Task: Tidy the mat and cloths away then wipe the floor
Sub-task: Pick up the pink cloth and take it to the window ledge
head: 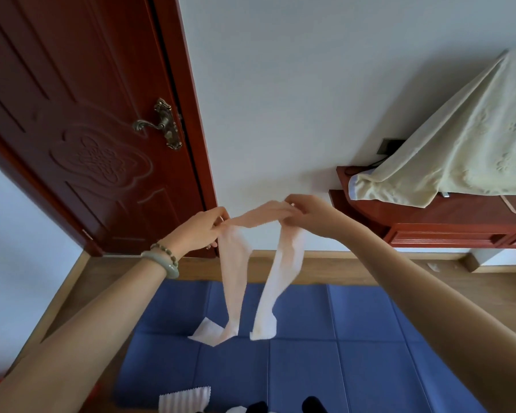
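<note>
Step in hand: we judge that we are folding the pale pink cloth (258,219) before putting it away. The mat and the floor are not yet dealt with.
Left hand: at 9 o'clock of centre, our left hand (195,234) pinches one end of the stretched top span, thumb and fingers closed on the fabric.
Right hand: at 3 o'clock of the span and slightly higher, our right hand (307,214) has its fingers curled round the other end.
Cloth: it's thin and sheer, taut between the hands. Two long tails hang toward 6 o'clock over the blue mat (370,323); we cannot tell whether their tips touch it.
How to do it well: we bring the hands together evenly so the tails meet and hang equal. We go light on the tension, since this fabric looks stretchy and slippery, and we lift it clear before doubling.
Watch out: the left tail's tip flares toward 7 o'clock and could drag or twist.
Next in line: the white ribbed cloth (183,400) at 6 o'clock, beside dark items (313,405) at the bottom edge.
</note>
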`<state>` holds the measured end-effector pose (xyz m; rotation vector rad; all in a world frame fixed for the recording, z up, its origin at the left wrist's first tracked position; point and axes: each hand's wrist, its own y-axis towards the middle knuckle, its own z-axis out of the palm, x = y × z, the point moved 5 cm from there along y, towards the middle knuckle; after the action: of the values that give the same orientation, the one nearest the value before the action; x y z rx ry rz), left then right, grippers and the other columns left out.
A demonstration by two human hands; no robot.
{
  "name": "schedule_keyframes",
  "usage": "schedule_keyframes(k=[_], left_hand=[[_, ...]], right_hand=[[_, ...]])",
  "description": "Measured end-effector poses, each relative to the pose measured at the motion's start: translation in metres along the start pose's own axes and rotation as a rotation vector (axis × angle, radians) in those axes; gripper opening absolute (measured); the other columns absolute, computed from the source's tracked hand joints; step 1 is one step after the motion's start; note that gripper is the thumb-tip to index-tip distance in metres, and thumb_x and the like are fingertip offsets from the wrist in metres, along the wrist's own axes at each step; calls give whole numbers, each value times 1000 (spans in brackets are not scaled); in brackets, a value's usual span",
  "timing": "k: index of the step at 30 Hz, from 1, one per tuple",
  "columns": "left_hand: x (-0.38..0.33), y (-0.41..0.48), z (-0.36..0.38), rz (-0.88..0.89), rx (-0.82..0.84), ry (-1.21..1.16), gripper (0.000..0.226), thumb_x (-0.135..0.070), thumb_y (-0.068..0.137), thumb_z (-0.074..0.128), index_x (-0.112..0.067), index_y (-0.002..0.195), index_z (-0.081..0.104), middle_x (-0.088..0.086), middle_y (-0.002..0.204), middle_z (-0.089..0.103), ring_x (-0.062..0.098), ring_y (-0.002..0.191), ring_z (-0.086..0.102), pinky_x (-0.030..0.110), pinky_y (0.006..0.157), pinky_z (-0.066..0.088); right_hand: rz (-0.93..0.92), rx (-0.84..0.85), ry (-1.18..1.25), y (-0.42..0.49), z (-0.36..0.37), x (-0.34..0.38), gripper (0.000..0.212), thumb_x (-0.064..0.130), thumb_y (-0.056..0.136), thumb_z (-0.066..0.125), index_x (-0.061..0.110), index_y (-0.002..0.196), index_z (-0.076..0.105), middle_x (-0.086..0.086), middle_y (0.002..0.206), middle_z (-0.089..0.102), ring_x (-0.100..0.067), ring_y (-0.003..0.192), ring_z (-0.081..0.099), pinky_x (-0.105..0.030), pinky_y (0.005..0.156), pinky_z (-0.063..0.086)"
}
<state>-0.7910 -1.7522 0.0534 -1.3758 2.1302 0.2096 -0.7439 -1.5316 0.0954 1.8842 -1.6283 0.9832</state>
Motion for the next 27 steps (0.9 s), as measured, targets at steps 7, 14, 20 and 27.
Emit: schedule_keyframes(k=[7, 14, 20, 27], left_hand=[[-65, 3, -42, 183, -47, 80, 22, -8, 97, 43, -21, 111, 54, -7, 97, 60, 13, 90, 63, 35, 83, 53], [-116, -12, -55, 488, -188, -17, 38, 3, 85, 50, -19, 114, 60, -7, 112, 61, 5, 105, 55, 17, 91, 44], [-54, -8, -37, 335, -312, -436, 84, -18, 70, 68, -27, 141, 24, 0, 140, 33, 10, 124, 40, 26, 98, 43], [51, -6, 87, -176, 175, -310, 129, -24, 59, 89, -31, 150, -2, 0, 159, 6, 18, 144, 14, 41, 116, 23]], right_hand=[[132, 183, -52, -5, 16, -6, 90, 31, 73, 80, 30, 144, 25, 0, 131, 44, -17, 120, 46, -30, 99, 40], [-41, -77, 135, 21, 15, 37, 35, 25, 85, 64, 24, 119, 54, 2, 99, 61, -18, 90, 63, -30, 62, 58], [-70, -283, 94, 24, -16, 63, 27, 28, 88, 61, 11, 71, 50, -6, 69, 58, -22, 58, 68, -24, 55, 53], [-138, -383, 258, 11, -49, 101, 22, 21, 83, 59, 3, 96, 63, -16, 85, 70, -25, 70, 71, -48, 66, 59]])
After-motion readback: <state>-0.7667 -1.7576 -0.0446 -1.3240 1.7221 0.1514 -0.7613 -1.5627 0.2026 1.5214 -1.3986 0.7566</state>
